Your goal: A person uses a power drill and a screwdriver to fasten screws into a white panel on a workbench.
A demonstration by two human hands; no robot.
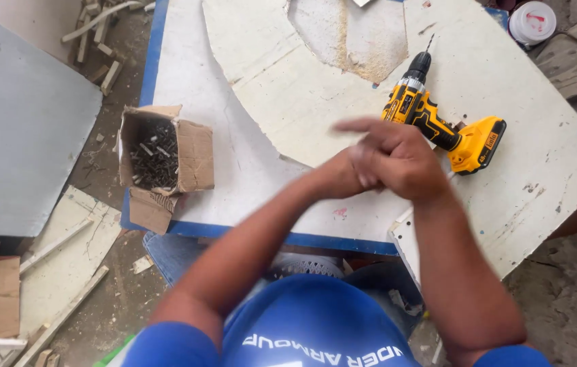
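Note:
My right hand (400, 160) lies over my left hand (339, 175) above the near edge of a white board (282, 88). Both are motion-blurred. One finger of the right hand stretches out to the left. The left hand's fingers are hidden under the right hand, and I see nothing held in either. Just beyond the hands, a yellow and black cordless drill (438, 119) lies on the board, its bit pointing away from me. An open cardboard box of dark screws (163, 156) sits at the table's left edge, well left of my hands.
The board rests on a blue-edged white table (166, 68), with a sawdust patch (366, 41) at the far side. A grey panel (16, 115) and wood offcuts (98, 41) lie on the dirty floor to the left. A white lidded container (532, 22) stands top right.

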